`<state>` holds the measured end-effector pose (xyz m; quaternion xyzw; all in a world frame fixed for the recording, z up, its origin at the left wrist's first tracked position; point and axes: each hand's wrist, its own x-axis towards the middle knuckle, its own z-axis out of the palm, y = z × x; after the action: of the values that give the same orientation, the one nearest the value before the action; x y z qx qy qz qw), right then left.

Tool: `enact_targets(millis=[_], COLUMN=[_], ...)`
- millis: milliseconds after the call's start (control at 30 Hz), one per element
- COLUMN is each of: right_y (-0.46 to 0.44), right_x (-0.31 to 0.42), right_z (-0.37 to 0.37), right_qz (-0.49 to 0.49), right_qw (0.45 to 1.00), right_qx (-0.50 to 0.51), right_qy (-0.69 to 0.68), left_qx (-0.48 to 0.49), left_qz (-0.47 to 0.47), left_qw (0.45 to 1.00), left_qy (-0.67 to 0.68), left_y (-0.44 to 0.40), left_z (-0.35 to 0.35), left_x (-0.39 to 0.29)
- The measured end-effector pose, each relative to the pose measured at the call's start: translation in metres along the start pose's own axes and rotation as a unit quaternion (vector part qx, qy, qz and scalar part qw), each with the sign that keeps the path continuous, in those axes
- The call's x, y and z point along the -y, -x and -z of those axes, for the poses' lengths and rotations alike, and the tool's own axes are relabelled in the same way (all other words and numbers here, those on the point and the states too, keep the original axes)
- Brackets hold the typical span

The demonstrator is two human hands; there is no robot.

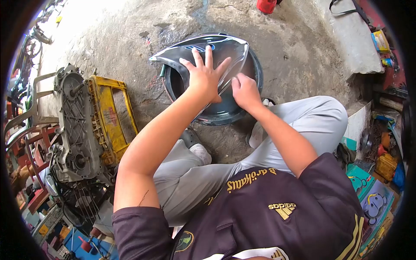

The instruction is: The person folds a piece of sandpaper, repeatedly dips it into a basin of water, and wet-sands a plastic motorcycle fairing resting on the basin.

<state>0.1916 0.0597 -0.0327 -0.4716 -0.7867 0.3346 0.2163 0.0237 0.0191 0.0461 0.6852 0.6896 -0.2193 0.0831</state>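
Observation:
A glossy black body panel with blue and white graphics lies across a round black basin on the ground. My left hand presses on the panel with its fingers spread, palm down. Creased clear plastic film covers the panel's right side. At that side, my right hand is closed, pinching the film's edge over the basin. The fingertips of my right hand are partly hidden. A dark liquid-like surface shows in the basin below the panel.
To the left stand a metal engine casing and a yellow plastic crate. A red object is at the top. Along the right are a concrete slab and packaged parts. My legs flank the basin's near side.

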Motion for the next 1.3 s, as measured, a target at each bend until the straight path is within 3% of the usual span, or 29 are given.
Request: enact_targets(millis=[200,333,400,567,700,933,1300], right_y=[-0.012,-0.008,-0.019,0.002,-0.006,-0.009,0.005], right_x=[-0.001,-0.001,0.0,-0.002,-0.003,0.006,0.004], right_z=[0.003,0.003,0.01,0.004,0.007,0.012,0.011], right_qz=[-0.013,0.022,-0.053,0.017,-0.012,-0.056,-0.009], right_qw=[0.999,1.0,0.999,0.999,0.999,0.998,0.999], right_qx=[-0.045,0.011,-0.002,0.03,-0.029,0.0,0.029], right_qy=[-0.004,0.002,0.0,0.005,-0.008,-0.009,0.015], left_qx=[-0.002,0.005,-0.005,-0.009,-0.009,-0.012,0.0], left_qz=[-0.009,-0.008,-0.009,-0.014,-0.012,-0.011,-0.009], left_qw=[1.0,0.999,0.999,0.999,0.999,0.999,0.999], left_qy=[0.016,0.031,0.031,0.034,0.032,0.035,0.035], left_y=[-0.002,-0.002,-0.002,-0.004,-0.001,-0.003,-0.003], left_z=[-0.004,-0.001,-0.003,-0.005,-0.006,-0.005,-0.004], left_x=[0.003,0.003,0.004,0.005,0.005,0.004,0.003])
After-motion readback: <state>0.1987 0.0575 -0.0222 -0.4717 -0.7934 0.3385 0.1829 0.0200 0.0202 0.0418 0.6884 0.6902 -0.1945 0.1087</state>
